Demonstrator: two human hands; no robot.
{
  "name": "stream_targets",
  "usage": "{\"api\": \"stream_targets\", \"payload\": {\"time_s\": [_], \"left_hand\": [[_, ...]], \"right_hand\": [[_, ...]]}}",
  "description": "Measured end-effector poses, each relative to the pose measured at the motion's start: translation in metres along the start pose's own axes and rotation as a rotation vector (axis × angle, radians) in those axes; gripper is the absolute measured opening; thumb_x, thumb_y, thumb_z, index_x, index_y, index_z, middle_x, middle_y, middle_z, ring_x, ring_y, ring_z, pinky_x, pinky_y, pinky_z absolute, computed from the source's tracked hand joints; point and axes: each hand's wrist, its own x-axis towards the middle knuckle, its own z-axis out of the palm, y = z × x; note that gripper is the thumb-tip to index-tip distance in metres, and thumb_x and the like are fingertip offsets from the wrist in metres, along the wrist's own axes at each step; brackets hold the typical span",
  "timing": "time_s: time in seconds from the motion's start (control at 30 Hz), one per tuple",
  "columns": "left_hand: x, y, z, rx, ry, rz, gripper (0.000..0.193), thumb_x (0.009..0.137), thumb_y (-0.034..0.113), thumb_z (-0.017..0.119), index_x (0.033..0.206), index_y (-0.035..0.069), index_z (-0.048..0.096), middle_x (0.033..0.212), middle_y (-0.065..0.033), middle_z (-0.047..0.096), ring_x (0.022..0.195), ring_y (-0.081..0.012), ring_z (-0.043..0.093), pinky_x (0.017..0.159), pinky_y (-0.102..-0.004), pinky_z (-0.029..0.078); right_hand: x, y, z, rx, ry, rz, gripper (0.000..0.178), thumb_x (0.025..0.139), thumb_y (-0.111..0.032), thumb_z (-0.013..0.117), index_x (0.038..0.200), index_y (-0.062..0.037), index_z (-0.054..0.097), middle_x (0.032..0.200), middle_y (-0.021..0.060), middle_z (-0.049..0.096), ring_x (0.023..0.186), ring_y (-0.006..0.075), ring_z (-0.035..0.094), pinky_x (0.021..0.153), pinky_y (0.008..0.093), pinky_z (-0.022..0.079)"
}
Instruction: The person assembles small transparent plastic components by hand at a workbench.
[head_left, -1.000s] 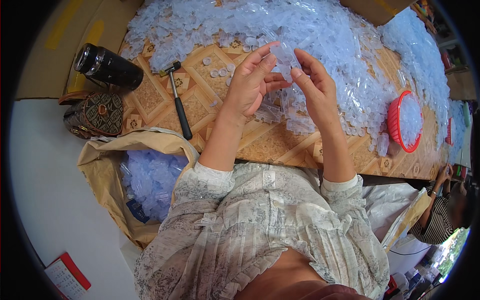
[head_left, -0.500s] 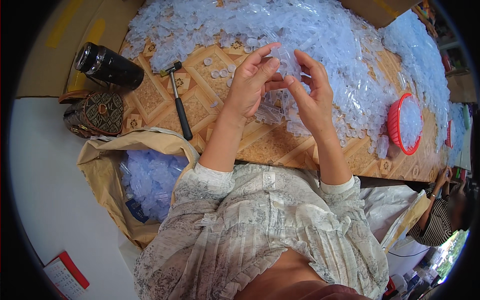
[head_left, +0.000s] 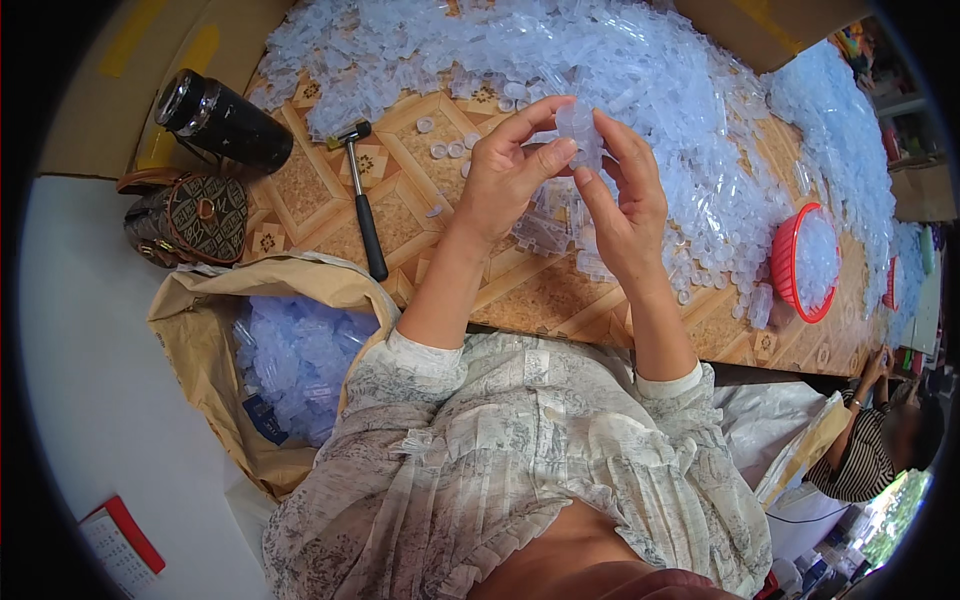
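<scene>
Between my two hands, over the near side of the pile, is a small clear plastic part (head_left: 577,122) with a rounded top. My left hand (head_left: 513,172) pinches it from the left with thumb and bent fingers. My right hand (head_left: 630,200) closes on it from the right, thumb and fingertips against its edge. Its lower end is partly hidden by my fingers. Beneath my hands lie more clear plastic pieces (head_left: 545,232) on the patterned tabletop (head_left: 540,300). Behind them spreads a large heap of clear plastic parts (head_left: 640,70).
Small round caps (head_left: 456,149) and a black-handled hammer (head_left: 366,215) lie left of my hands. Farther left are a black flask (head_left: 225,122) and patterned bag (head_left: 190,220). A paper sack (head_left: 200,370) holds clear parts. At right sit a red basket (head_left: 783,262) and another person (head_left: 862,460).
My hands have turned the clear part, and its rounded top now stands up between my fingertips. The whole view has shifted slightly.
</scene>
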Motion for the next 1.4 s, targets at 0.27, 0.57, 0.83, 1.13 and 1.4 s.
{"api": "stream_targets", "payload": {"time_s": [0.27, 0.57, 0.83, 1.13, 1.4], "left_hand": [[-0.003, 0.006, 0.002, -0.036, 0.089, -0.008, 0.038, 0.081, 0.005, 0.070, 0.118, 0.002, 0.060, 0.107, -0.0062, 0.063, 0.089, -0.0102, 0.062, 0.074, -0.0250, 0.056], [-0.006, 0.006, 0.010, -0.058, 0.161, -0.046, 0.034, 0.082, 0.000, 0.067, 0.115, 0.002, 0.061, 0.112, -0.0073, 0.061, 0.087, -0.0105, 0.062, 0.067, -0.0237, 0.058], [-0.007, 0.009, 0.022, -0.044, 0.218, -0.247, 0.041, 0.083, 0.011, 0.070, 0.120, 0.001, 0.056, 0.099, -0.0054, 0.058, 0.084, -0.0105, 0.057, 0.067, -0.0242, 0.053], [-0.004, 0.005, -0.013, 0.134, -0.049, -0.200, 0.037, 0.085, 0.013, 0.067, 0.119, 0.002, 0.057, 0.106, -0.0042, 0.061, 0.096, -0.0097, 0.055, 0.082, -0.0245, 0.047], [0.004, 0.008, -0.043, -0.202, 0.120, -0.034, 0.029, 0.084, 0.011, 0.068, 0.110, 0.000, 0.061, 0.096, -0.0108, 0.067, 0.087, -0.0204, 0.066, 0.080, -0.0312, 0.053]], "right_hand": [[-0.005, -0.005, 0.000, -0.051, -0.010, -0.055, 0.047, 0.079, -0.002, 0.064, 0.125, -0.0085, 0.057, 0.122, 0.0146, 0.055, 0.111, 0.0262, 0.055, 0.090, 0.0342, 0.046], [-0.005, -0.004, 0.000, -0.091, -0.018, -0.076, 0.049, 0.078, 0.000, 0.064, 0.126, -0.0059, 0.055, 0.123, 0.0159, 0.055, 0.111, 0.0292, 0.056, 0.092, 0.0360, 0.047], [-0.009, 0.009, 0.006, -0.385, 0.026, -0.081, 0.052, 0.079, -0.007, 0.067, 0.127, -0.0031, 0.049, 0.106, 0.0187, 0.062, 0.096, 0.0305, 0.062, 0.080, 0.0372, 0.050], [-0.012, -0.015, 0.006, 0.000, -0.226, 0.340, 0.052, 0.086, -0.015, 0.064, 0.130, -0.0047, 0.039, 0.097, 0.0176, 0.063, 0.080, 0.0258, 0.064, 0.069, 0.0340, 0.049], [0.006, -0.008, 0.008, 0.171, -0.233, 0.237, 0.051, 0.090, -0.023, 0.059, 0.132, -0.0038, 0.037, 0.112, 0.0204, 0.061, 0.094, 0.0271, 0.064, 0.080, 0.0341, 0.051]]}}
